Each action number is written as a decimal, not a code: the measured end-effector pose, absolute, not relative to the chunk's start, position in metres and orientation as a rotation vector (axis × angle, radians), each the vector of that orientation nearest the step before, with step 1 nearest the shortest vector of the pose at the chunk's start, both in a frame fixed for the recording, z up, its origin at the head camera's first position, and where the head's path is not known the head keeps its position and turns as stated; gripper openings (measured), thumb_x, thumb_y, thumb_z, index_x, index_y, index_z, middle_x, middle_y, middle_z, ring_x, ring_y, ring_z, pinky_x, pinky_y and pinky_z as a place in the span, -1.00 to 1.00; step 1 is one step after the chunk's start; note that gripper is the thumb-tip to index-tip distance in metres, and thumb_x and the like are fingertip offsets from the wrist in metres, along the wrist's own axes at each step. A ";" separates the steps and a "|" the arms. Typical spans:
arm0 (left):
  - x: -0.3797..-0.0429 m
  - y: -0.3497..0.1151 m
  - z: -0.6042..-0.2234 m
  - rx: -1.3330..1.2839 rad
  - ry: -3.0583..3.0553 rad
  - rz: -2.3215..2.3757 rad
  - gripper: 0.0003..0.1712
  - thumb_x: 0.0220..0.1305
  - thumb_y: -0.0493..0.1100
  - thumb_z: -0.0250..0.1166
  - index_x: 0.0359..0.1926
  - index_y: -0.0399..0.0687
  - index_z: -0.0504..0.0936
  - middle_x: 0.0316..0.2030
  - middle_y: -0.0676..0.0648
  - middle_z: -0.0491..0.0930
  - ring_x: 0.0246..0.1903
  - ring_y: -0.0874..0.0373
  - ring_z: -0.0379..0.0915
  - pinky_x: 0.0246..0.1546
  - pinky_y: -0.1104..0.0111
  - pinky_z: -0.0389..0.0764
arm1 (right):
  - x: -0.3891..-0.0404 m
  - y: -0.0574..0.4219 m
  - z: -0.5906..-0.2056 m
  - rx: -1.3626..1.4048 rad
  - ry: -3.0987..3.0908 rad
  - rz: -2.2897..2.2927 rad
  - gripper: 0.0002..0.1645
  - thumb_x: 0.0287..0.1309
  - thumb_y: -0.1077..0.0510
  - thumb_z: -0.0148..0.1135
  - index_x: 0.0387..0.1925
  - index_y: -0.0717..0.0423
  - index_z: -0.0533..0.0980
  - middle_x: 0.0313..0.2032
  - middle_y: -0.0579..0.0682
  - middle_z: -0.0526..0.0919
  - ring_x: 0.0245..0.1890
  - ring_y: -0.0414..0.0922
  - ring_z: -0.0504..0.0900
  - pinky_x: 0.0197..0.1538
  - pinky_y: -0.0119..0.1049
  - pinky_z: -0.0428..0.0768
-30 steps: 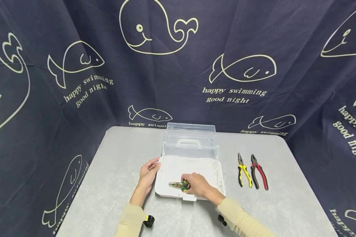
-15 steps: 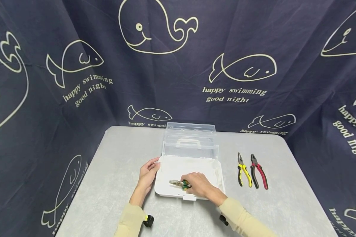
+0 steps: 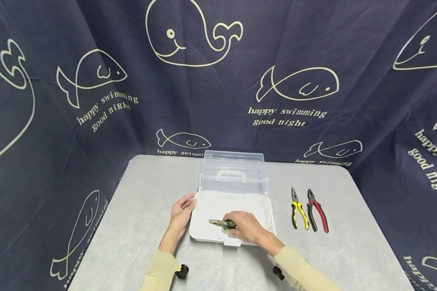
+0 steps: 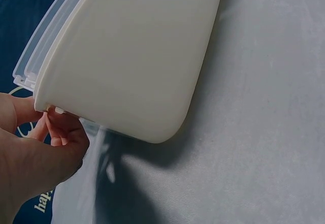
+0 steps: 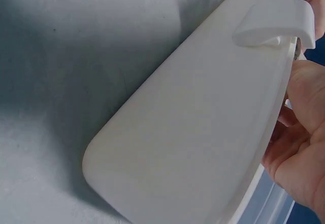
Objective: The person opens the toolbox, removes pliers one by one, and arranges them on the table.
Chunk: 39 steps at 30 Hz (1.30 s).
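Note:
A white plastic toolbox (image 3: 204, 234) sits on the table with its clear lid and trays folded back. My right hand (image 3: 247, 226) grips combination pliers (image 3: 217, 222) by their green handles inside the box, metal nose pointing left. In the right wrist view, the box's front wall (image 5: 188, 117) and latch (image 5: 277, 23) hide most of the pliers, and the right hand (image 5: 299, 137) shows past the rim. My left hand (image 3: 181, 214) is at the box's left side; in the left wrist view, the fingers and thumb of the left hand (image 4: 45, 148) pinch the rim near a corner.
To the right of the box lie long-nose pliers (image 3: 300, 212) with yellow-black handles and another pair of pliers (image 3: 319, 214) with red-black handles. The grey table (image 3: 131, 242) meets a dark blue fish-print curtain (image 3: 218, 101) at the back and sides.
My right hand has shifted slightly right with the pliers, and their nose has moved slightly away from me. The left hand and the toolbox stay in place.

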<state>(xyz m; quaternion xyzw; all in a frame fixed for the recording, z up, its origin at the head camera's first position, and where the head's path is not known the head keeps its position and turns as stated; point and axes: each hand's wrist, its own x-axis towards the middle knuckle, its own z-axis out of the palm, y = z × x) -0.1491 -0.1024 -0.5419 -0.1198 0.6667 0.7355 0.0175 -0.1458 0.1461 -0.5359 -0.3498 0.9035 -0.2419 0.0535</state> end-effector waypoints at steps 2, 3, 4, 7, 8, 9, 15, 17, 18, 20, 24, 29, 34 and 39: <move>-0.148 -0.102 -0.540 -0.382 2.070 2.280 -0.57 0.44 -0.35 0.25 0.26 -0.43 0.54 -0.14 -0.11 0.65 -0.16 0.22 0.53 -0.03 0.31 0.58 | -0.146 0.148 -0.535 -1.050 2.755 -0.762 -0.72 0.02 0.24 0.54 -0.21 -0.05 0.68 -0.36 -0.22 0.64 -0.42 -0.27 0.48 -0.41 -0.34 0.44; -0.148 -0.102 -0.540 -0.381 2.074 2.278 -0.57 0.44 -0.34 0.25 0.26 -0.43 0.53 -0.13 -0.12 0.66 -0.16 0.21 0.53 -0.03 0.31 0.58 | -0.146 0.150 -0.535 -1.041 2.758 -0.773 -0.72 0.03 0.23 0.54 -0.19 -0.05 0.68 -0.35 -0.23 0.64 -0.41 -0.27 0.49 -0.39 -0.34 0.46; -0.149 -0.102 -0.541 -0.380 2.077 2.278 -0.57 0.44 -0.34 0.25 0.26 -0.43 0.53 -0.13 -0.13 0.66 -0.15 0.20 0.53 -0.04 0.31 0.59 | -0.146 0.151 -0.534 -1.039 2.762 -0.780 -0.71 0.04 0.22 0.55 -0.18 -0.05 0.69 -0.33 -0.23 0.65 -0.40 -0.27 0.50 -0.38 -0.33 0.47; -0.148 -0.101 -0.540 -0.384 2.079 2.276 -0.57 0.44 -0.34 0.25 0.26 -0.43 0.53 -0.11 -0.15 0.66 -0.14 0.18 0.54 -0.04 0.32 0.59 | -0.146 0.155 -0.532 -1.034 2.768 -0.791 -0.70 0.07 0.20 0.55 -0.12 -0.03 0.70 -0.30 -0.23 0.68 -0.38 -0.26 0.53 -0.34 -0.31 0.50; -0.148 -0.101 -0.540 -0.384 2.081 2.273 -0.57 0.44 -0.34 0.25 0.26 -0.42 0.53 -0.11 -0.16 0.66 -0.14 0.18 0.54 -0.04 0.32 0.58 | -0.146 0.156 -0.531 -1.035 2.772 -0.795 -0.68 0.07 0.21 0.55 -0.10 -0.01 0.70 -0.28 -0.21 0.70 -0.37 -0.26 0.53 -0.34 -0.30 0.51; -0.148 -0.101 -0.540 -0.383 2.084 2.269 -0.57 0.44 -0.34 0.25 0.26 -0.42 0.53 -0.11 -0.16 0.65 -0.14 0.18 0.53 -0.03 0.32 0.58 | -0.146 0.158 -0.531 -1.034 2.776 -0.798 -0.67 0.07 0.21 0.55 -0.09 0.01 0.70 -0.26 -0.19 0.71 -0.36 -0.26 0.55 -0.33 -0.30 0.53; -0.148 -0.101 -0.543 -0.376 2.077 2.286 -0.58 0.44 -0.34 0.26 0.25 -0.43 0.54 -0.16 -0.08 0.65 -0.18 0.24 0.51 -0.09 0.42 0.55 | -0.146 0.163 -0.526 -1.006 2.793 -0.861 -0.62 0.03 0.24 0.57 -0.06 0.08 0.70 -0.20 -0.10 0.75 -0.37 -0.23 0.59 -0.32 -0.34 0.55; -0.149 -0.101 -0.545 -0.370 2.074 2.297 -0.58 0.44 -0.34 0.25 0.25 -0.44 0.54 -0.17 -0.07 0.65 -0.19 0.24 0.51 -0.12 0.45 0.54 | -0.146 0.165 -0.524 -0.998 2.792 -0.883 -0.62 0.03 0.23 0.58 -0.06 0.08 0.70 -0.20 -0.10 0.75 -0.38 -0.21 0.60 -0.33 -0.35 0.53; -0.149 -0.101 -0.545 -0.370 2.071 2.301 -0.58 0.44 -0.35 0.25 0.25 -0.44 0.53 -0.18 -0.06 0.65 -0.19 0.24 0.51 -0.13 0.46 0.54 | -0.146 0.165 -0.523 -1.000 2.794 -0.889 -0.62 0.03 0.23 0.58 -0.06 0.08 0.70 -0.20 -0.09 0.75 -0.38 -0.21 0.60 -0.33 -0.35 0.53; -0.149 -0.101 -0.544 -0.375 2.066 2.305 -0.59 0.44 -0.36 0.25 0.25 -0.44 0.54 -0.17 -0.07 0.64 -0.17 0.23 0.51 -0.13 0.47 0.53 | -0.146 0.167 -0.522 -0.999 2.798 -0.898 -0.61 0.04 0.21 0.57 -0.04 0.09 0.70 -0.18 -0.08 0.76 -0.36 -0.21 0.62 -0.31 -0.34 0.55; -0.148 -0.101 -0.539 -0.383 2.060 2.299 -0.59 0.43 -0.37 0.25 0.24 -0.42 0.55 -0.15 -0.10 0.64 -0.15 0.20 0.51 -0.11 0.46 0.54 | -0.145 0.171 -0.520 -0.996 2.827 -0.909 -0.59 0.04 0.19 0.58 -0.02 0.09 0.71 -0.11 -0.04 0.77 -0.24 -0.17 0.69 -0.19 -0.24 0.64; -0.149 -0.100 -0.538 -0.376 2.079 2.274 -0.59 0.44 -0.36 0.24 0.25 -0.42 0.54 -0.16 -0.08 0.65 -0.16 0.21 0.52 -0.10 0.43 0.55 | -0.143 0.177 -0.517 -0.985 2.844 -0.970 -0.58 0.03 0.20 0.59 -0.02 0.08 0.71 -0.08 -0.03 0.77 -0.17 -0.14 0.72 -0.11 -0.21 0.66; -0.150 -0.101 -0.543 -0.385 2.080 2.274 -0.58 0.43 -0.35 0.25 0.26 -0.40 0.55 -0.17 -0.05 0.65 -0.18 0.24 0.51 -0.10 0.43 0.54 | -0.145 0.186 -0.512 -0.984 2.825 -1.085 -0.60 0.06 0.21 0.58 -0.02 0.10 0.71 -0.11 -0.03 0.77 -0.30 -0.18 0.65 -0.24 -0.32 0.59; -0.153 -0.101 -0.550 -0.399 2.092 2.260 -0.58 0.44 -0.34 0.25 0.26 -0.39 0.55 -0.14 -0.10 0.65 -0.18 0.25 0.50 -0.07 0.40 0.53 | -0.147 0.193 -0.509 -0.939 2.819 -1.161 -0.62 0.07 0.19 0.57 -0.03 0.07 0.72 -0.11 -0.03 0.77 -0.30 -0.19 0.62 -0.24 -0.34 0.57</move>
